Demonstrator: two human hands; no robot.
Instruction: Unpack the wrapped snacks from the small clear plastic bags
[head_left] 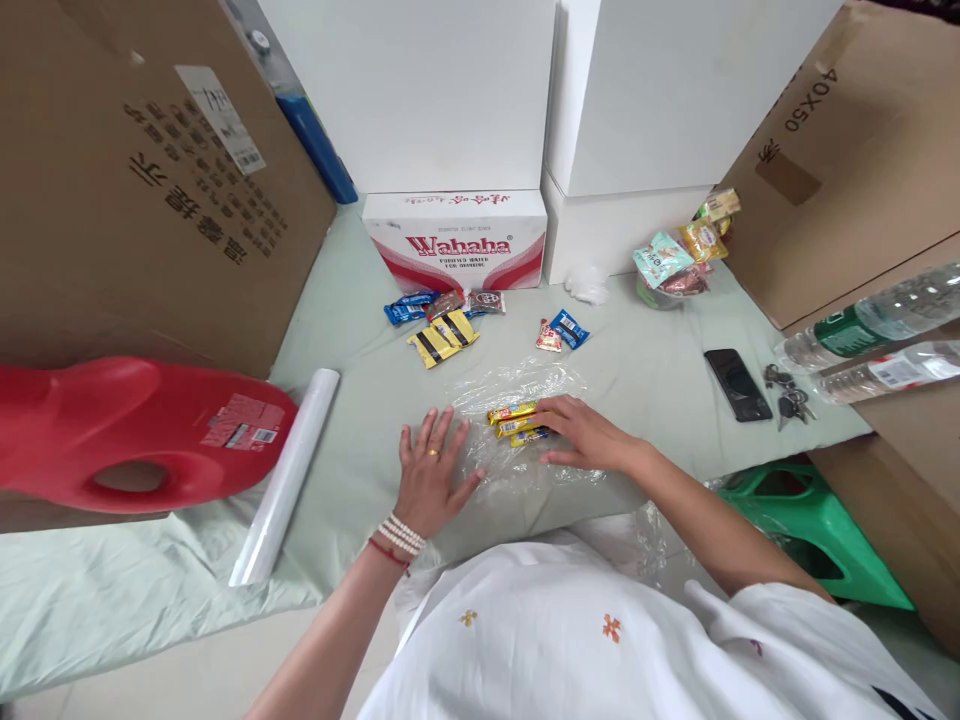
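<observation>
A sheet of clear plastic film [480, 475] lies crinkled on the green cloth. Several slim, yellow-wrapped snack sticks [513, 427] sit side by side on it. My left hand [431, 475] is spread open, palm down, at the film's left edge, apart from the sticks. From the right, my right hand [589, 435] reaches in with its fingertips over the sticks' right ends, thumb held apart. It touches them without visibly gripping them, and its fingers hide those ends.
Behind lie yellow snack packs [442, 338], a blue packet [570, 328] and a filled snack bowl [671, 285]. A film roll [285, 480] and red jug [172, 430] stand left. To the right are a phone [738, 384], keys [787, 397] and bottles [885, 320]. Boxes [457, 245] border the back.
</observation>
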